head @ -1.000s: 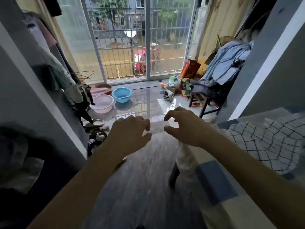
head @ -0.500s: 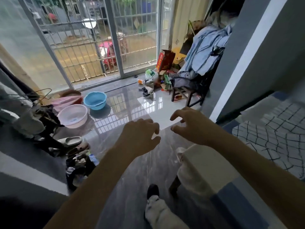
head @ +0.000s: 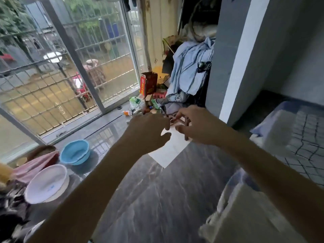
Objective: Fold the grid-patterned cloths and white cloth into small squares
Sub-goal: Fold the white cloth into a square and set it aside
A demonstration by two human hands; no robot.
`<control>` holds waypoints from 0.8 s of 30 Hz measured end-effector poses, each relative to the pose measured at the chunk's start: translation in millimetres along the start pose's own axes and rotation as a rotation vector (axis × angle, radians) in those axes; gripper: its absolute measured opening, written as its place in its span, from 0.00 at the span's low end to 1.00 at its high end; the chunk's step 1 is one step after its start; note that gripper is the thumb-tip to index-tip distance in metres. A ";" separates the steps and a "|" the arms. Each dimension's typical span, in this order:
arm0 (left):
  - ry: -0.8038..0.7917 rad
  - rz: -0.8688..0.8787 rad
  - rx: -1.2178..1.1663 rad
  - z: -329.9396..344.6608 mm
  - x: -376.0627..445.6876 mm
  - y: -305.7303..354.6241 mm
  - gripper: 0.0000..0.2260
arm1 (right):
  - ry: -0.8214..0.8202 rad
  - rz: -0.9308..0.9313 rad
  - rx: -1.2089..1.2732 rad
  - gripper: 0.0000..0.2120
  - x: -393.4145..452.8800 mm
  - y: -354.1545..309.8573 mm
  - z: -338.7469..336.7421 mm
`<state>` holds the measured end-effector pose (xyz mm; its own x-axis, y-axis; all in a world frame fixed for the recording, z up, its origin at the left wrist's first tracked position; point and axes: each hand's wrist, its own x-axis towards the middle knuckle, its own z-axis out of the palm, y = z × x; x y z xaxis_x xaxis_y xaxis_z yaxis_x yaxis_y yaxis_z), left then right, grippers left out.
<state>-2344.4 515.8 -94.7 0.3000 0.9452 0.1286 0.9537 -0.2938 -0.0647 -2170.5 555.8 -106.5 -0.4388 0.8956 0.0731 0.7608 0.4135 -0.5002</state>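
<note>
A bed point(head: 245, 213) covered in blue-and-white bedding is seen at right, with a grid-patterned cloth point(head: 308, 142) spread over it. The dark glossy floor point(head: 157, 199) is occupied at left by a blue basin point(head: 75, 152) and a white basin point(head: 46, 184), with clutter piled near the sliding door point(head: 70, 71).

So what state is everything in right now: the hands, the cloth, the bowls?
Left hand: held out in the air, fingers loosely curled, holding nothing.
Right hand: held out in the air, fingers loosely curled, holding nothing.
Grid-patterned cloth: spread on the bed at right, unfolded and untouched.
Blue bowl: upright on the floor.
White bowl: upright on the floor.
Red box: standing, top open.
</note>
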 end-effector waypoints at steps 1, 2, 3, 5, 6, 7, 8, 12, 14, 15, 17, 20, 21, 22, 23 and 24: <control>-0.004 0.031 -0.015 2.1 17.6 -0.4 0.09 | 0.017 0.032 0.004 0.14 7.3 8.9 -5.0; -0.009 0.069 -0.020 5.6 34.9 1.3 0.10 | 0.036 0.062 0.008 0.14 12.9 19.2 -9.4; -0.018 0.108 -0.020 10.0 52.8 4.4 0.10 | 0.051 0.098 0.014 0.13 16.9 31.7 -13.7; -0.032 0.192 -0.026 19.4 89.2 17.0 0.11 | 0.090 0.179 0.018 0.14 19.7 59.7 -22.4; -0.038 0.239 -0.026 24.6 106.9 25.9 0.11 | 0.114 0.225 0.019 0.14 18.9 73.6 -26.7; -0.044 0.291 -0.017 29.0 123.8 36.6 0.11 | 0.133 0.274 0.020 0.15 17.0 87.6 -30.2; -0.053 0.345 -0.009 33.4 139.5 47.7 0.11 | 0.151 0.317 0.022 0.15 14.4 100.2 -32.7; -0.100 0.560 -0.070 50.2 191.9 93.9 0.11 | 0.212 0.528 0.094 0.13 -0.3 146.0 -35.8; -0.126 0.653 -0.076 59.8 213.9 112.1 0.10 | 0.223 0.631 0.134 0.14 -6.0 161.5 -36.8; -0.132 0.701 -0.075 65.1 224.9 119.7 0.10 | 0.246 0.680 0.126 0.16 -8.0 167.4 -36.9; -0.141 0.799 -0.073 74.1 246.7 132.0 0.10 | 0.320 0.757 0.112 0.18 -10.8 175.7 -36.9; -0.240 0.908 -0.131 87.3 278.6 143.6 0.10 | 0.297 0.846 0.064 0.18 -8.6 184.2 -29.0; -0.275 0.951 -0.150 91.9 289.2 147.9 0.09 | 0.329 0.897 0.083 0.18 -8.0 187.8 -26.5; -0.289 1.005 -0.159 96.2 299.9 152.7 0.09 | 0.368 0.964 0.107 0.18 -7.8 192.7 -25.4; -0.303 1.057 -0.160 101.4 310.7 157.2 0.09 | 0.390 1.022 0.117 0.17 -8.3 197.0 -25.6; -0.329 1.108 -0.160 107.9 321.6 162.0 0.09 | 0.393 1.075 0.126 0.15 -9.4 200.6 -25.3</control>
<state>-2096.0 787.6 -170.6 0.9721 0.1450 -0.1846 0.1732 -0.9738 0.1475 -2001.6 634.5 -185.8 0.6040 0.7738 -0.1906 0.5885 -0.5944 -0.5480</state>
